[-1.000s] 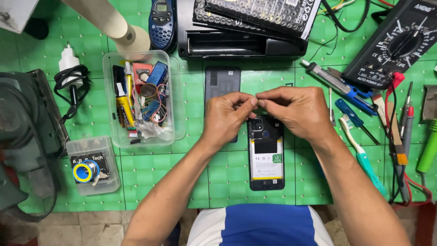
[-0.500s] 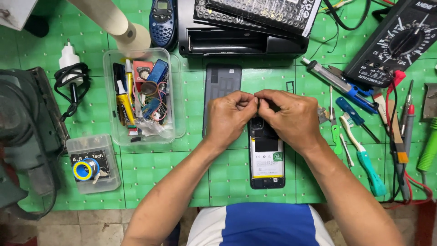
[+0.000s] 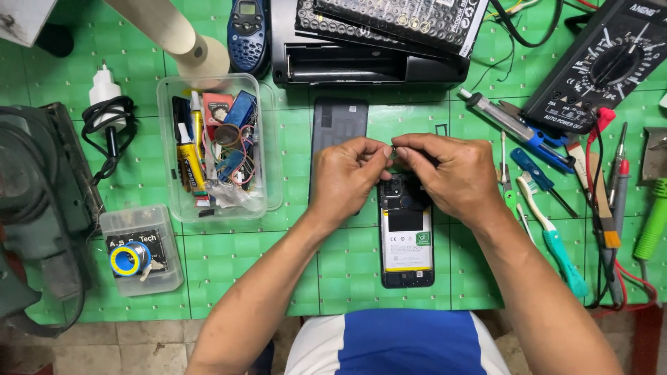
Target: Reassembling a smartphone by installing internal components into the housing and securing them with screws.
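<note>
Hands (image 3: pixel 351 173) (image 3: pixel 451 173) meet fingertip-to-fingertip above opened phone (image 3: pixel 406 239).

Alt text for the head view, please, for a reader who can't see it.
Seen from above, a left hand and right hand pinch a tiny part together over an opened phone lying on a green cutting mat. The phone's back cover lies just beyond; a clear box of parts sits left, hand tools right.
</note>
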